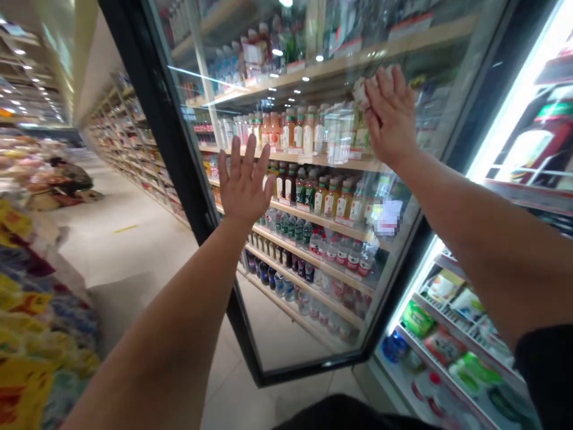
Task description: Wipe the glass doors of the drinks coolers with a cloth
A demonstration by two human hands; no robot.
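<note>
Against the upper right of the glass: white cloth (359, 92), bunched up, pressed to the pane of the black-framed door (147, 89).
Right hand (391, 116): closed over the cloth, fingers together and slightly bent, cloth showing past them.
Left hand (244, 188): fingers spread, holding nothing, palm seemingly flat on the glass farther left.
Wiping so far: apparently under way; no edge between wiped and unwiped glass shows, so what is done or left cannot be told.
Shelves through the pane (322, 261): rows of upright bottles (344, 200), juice-coloured and dark ones midway, clear ones lower.
Lit cooler at right (505, 122): open; a dark red bottle (544, 143) above, a green package (416, 318) and blue bottle (394, 346) below.
Aisle, far left: a person (67, 179) low beside heaped goods (27, 152), blurred.
</note>
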